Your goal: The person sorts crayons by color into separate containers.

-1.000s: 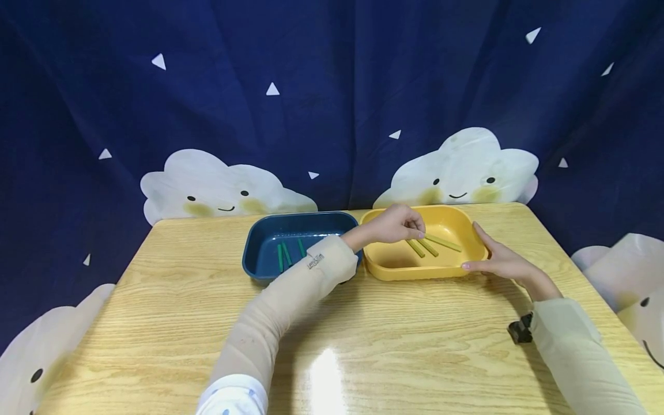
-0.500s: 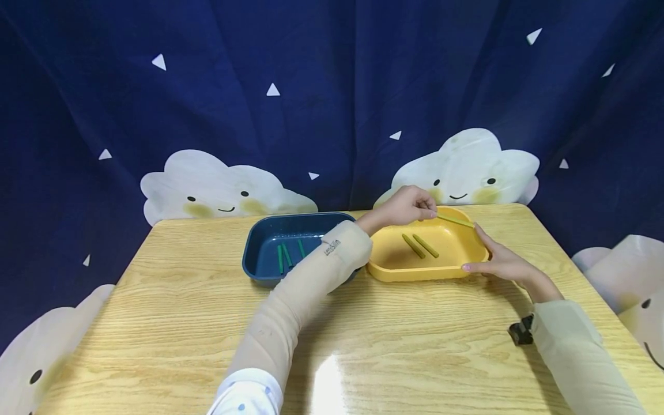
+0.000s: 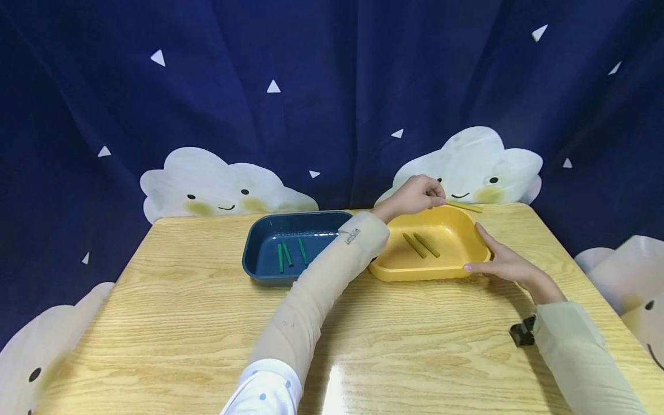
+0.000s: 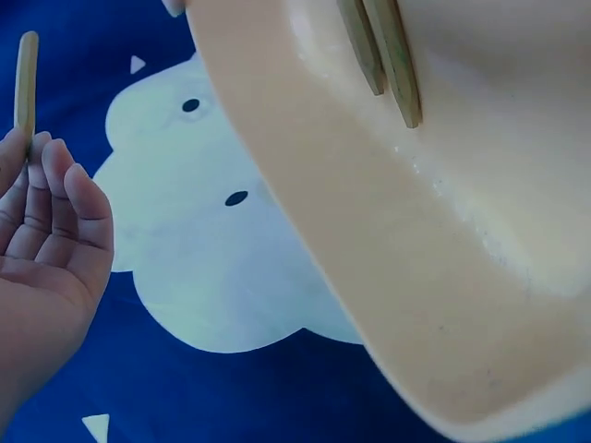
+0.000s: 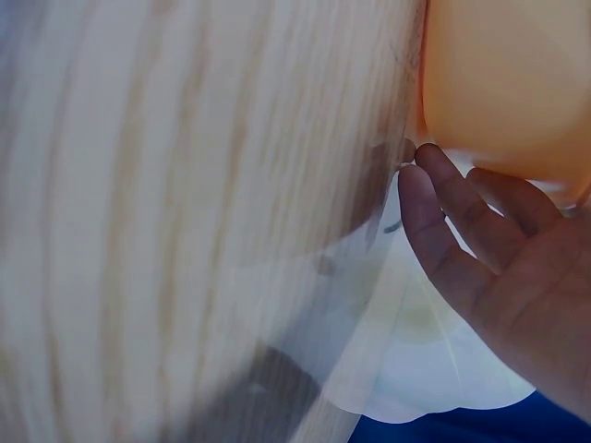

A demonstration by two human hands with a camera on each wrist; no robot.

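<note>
In the head view my left hand (image 3: 417, 195) is above the back rim of the yellow tray (image 3: 425, 274), pinching one end of a yellow crayon (image 3: 467, 207) that points right. The left wrist view shows this crayon (image 4: 26, 78) between thumb and fingertips, clear of the tray. Two more yellow crayons (image 3: 426, 245) lie side by side on the tray floor. My right hand (image 3: 505, 262) touches the tray's right end, fingers spread and fairly straight, thumb at the front corner. In the right wrist view its fingers (image 5: 476, 221) rest against the tray wall.
Left of the yellow tray stands a dark blue tray (image 3: 270, 280), partly behind my left sleeve (image 3: 321, 276), with three green crayons (image 3: 287, 254) visible inside. Both stand near the back edge of the wooden table (image 3: 181, 323). A blue curtain (image 3: 311, 115) hangs behind.
My left hand has lifted the yellow crayon out of the yellow tray, moving up, back and right past the rear rim. The right hand has stayed at the tray's end.
</note>
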